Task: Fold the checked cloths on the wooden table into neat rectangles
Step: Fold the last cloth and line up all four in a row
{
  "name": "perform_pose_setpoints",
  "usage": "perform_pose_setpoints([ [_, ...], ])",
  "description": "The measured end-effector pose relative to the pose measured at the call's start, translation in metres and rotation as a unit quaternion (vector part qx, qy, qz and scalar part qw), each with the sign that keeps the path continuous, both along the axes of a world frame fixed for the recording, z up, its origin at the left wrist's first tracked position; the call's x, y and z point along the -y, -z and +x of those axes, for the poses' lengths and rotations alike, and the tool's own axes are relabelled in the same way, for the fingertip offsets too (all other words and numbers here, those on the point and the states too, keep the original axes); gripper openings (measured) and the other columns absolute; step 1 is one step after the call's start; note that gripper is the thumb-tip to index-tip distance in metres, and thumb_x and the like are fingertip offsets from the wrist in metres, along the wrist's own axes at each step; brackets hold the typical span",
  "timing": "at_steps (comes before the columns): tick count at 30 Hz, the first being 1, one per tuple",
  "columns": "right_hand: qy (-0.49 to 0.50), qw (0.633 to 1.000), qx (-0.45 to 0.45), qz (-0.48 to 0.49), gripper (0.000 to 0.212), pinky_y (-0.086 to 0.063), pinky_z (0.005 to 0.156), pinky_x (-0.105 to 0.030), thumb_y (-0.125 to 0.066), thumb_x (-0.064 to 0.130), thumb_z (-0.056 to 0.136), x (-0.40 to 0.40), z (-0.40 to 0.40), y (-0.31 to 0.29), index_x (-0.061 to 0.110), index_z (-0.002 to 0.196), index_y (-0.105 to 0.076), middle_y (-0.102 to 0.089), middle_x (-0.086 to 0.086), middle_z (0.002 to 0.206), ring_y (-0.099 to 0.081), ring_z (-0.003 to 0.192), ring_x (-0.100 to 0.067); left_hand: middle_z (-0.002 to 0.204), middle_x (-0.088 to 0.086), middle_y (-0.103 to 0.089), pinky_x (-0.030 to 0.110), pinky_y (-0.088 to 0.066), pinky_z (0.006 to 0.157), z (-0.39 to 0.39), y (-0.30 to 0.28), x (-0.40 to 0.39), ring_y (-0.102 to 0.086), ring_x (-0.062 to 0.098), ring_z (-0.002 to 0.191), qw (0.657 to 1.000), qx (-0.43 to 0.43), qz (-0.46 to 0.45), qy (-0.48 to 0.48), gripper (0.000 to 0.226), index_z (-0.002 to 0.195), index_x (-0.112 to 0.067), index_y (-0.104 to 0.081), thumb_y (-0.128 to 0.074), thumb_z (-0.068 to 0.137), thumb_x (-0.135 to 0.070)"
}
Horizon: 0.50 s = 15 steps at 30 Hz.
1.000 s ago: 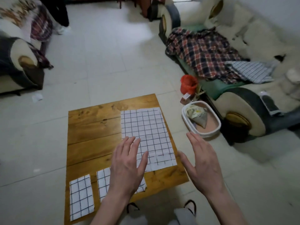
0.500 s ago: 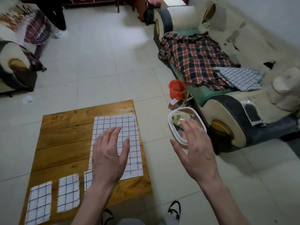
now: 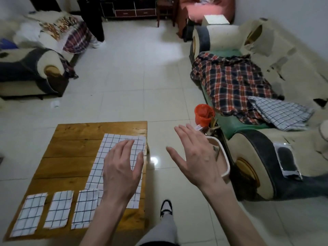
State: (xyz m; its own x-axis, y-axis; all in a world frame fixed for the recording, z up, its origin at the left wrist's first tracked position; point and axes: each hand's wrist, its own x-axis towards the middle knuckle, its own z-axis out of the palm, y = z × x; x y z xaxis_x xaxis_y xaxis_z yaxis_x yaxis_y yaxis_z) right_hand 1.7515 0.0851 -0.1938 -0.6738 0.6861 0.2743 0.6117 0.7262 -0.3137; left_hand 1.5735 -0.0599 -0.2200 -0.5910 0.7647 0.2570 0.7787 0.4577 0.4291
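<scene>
A large white checked cloth [image 3: 113, 148] lies flat along the right side of the wooden table [image 3: 71, 144]. My left hand [image 3: 122, 167] hovers over it with fingers straight, holding nothing. Three small folded checked cloths lie in a row at the near edge: left [image 3: 29, 213], middle [image 3: 59, 209] and right [image 3: 85, 208]. My right hand [image 3: 197, 157] is off the table to the right, fingers spread, above the floor and a white basket. A pile of checked cloths [image 3: 278, 112] rests on the sofa at right.
A white oval basket [image 3: 225, 160] and an orange bin [image 3: 204, 114] stand on the tiled floor between table and sofa [image 3: 257, 148]. A plaid blanket [image 3: 230, 82] covers the sofa seat. Another sofa [image 3: 26, 71] is at far left. My shoe [image 3: 166, 207] shows below.
The view has swung right, so the table sits further left. My right hand has moved away from the table toward the sofa; my left hand stays over the large cloth.
</scene>
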Motion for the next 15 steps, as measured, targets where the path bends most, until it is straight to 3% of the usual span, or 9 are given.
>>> perform_pose_setpoints([
  [8,-0.081,0.997,0.009,0.003,0.070,-0.024,0.129,-0.042,-0.032,0.066,0.107,-0.075,-0.063,0.010,0.020,0.160,-0.037,-0.042,-0.001,0.164,-0.027,0.157,-0.016,0.143,0.009,-0.059,0.050,-0.046,0.112,-0.037,0.014,-0.057,-0.051,0.025,0.136,0.996,0.009,0.016,-0.085,0.058,0.144,-0.013,-0.056,-0.039,0.104,-0.051],
  [15,-0.167,0.986,0.017,0.016,0.065,-0.022,0.129,-0.038,-0.036,0.063,0.107,-0.133,-0.151,0.014,0.022,0.158,-0.042,-0.046,0.001,0.161,-0.032,0.155,-0.017,0.143,0.010,-0.058,0.051,-0.044,0.112,-0.102,0.014,-0.082,-0.050,0.025,0.137,0.983,0.004,0.031,-0.179,0.058,0.144,-0.012,-0.055,-0.037,0.106,-0.052],
])
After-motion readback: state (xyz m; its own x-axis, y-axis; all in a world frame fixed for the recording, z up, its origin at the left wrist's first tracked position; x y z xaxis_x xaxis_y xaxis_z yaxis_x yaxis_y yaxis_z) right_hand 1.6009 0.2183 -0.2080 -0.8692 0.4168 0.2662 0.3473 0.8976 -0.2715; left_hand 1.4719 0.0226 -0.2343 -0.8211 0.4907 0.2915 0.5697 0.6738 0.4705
